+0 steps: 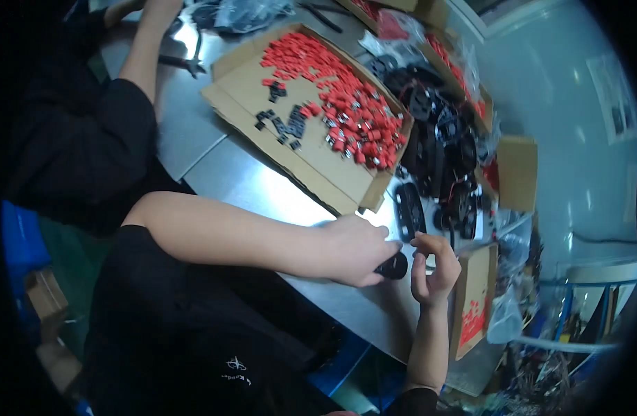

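My left hand [360, 251] reaches across from the left, its fingers closed around a black rounded part [393, 266] over the metal table. Most of that part is covered by the hand. Just to its right, my right hand [436, 269] is raised with thumb and forefinger curled toward each other. Whatever lies between those fingertips, if anything, is too small to make out. Beyond both hands lies a black oval part [409, 210], flat on the table.
A shallow cardboard tray [263, 149] holds many small red pieces [363, 125] and some black ones [296, 121]. Black wired parts [440, 132] are heaped right of it. A smaller carton [478, 277] stands at the right. Another person's arm [144, 55] reaches in at upper left, near pliers [194, 64].
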Demonstrator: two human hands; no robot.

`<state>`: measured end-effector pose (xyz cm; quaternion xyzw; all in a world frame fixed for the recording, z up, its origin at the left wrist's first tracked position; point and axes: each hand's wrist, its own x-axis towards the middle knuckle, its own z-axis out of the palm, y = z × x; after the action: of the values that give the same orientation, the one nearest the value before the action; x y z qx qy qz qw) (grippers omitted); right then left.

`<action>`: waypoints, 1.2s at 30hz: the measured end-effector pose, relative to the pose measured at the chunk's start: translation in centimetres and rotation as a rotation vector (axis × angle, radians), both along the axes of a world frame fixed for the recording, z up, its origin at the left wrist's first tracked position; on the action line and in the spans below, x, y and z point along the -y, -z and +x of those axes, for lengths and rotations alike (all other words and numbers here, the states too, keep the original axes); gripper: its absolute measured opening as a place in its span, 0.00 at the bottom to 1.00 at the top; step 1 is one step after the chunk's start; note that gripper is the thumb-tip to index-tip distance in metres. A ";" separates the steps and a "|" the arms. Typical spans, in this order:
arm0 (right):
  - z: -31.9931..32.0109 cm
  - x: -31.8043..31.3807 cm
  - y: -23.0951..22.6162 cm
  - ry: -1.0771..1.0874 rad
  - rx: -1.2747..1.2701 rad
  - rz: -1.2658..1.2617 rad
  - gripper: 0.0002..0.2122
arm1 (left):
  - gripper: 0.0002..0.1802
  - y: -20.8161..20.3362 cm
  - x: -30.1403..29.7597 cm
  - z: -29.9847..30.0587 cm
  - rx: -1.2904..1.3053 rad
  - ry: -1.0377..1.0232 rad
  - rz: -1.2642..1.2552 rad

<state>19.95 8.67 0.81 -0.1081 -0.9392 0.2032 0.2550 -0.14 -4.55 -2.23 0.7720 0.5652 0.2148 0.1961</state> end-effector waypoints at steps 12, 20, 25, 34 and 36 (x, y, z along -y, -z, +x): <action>-29.0 -1.0 -3.1 -0.356 0.235 0.336 0.09 | 0.43 0.1 0.4 0.4 0.021 -0.037 -0.057; -35.9 -1.5 0.1 -0.139 0.400 0.263 0.10 | 0.39 -1.1 -0.3 0.3 -0.021 0.039 -0.208; -32.9 -1.7 -0.3 -0.276 0.269 0.245 0.09 | 0.37 -1.7 -0.4 0.2 -0.038 0.033 -0.264; -4.3 -3.9 -2.7 0.234 0.149 0.022 0.08 | 0.41 -0.2 0.5 -0.2 -0.057 -0.040 -0.005; 1.6 -2.5 -1.0 0.305 0.201 0.072 0.09 | 0.42 -0.3 0.5 -0.3 -0.056 -0.014 0.009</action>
<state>21.52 11.13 1.79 -0.2596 -0.9394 0.1164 0.1914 -0.48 -5.02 -1.94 0.7747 0.5748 0.1969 0.1753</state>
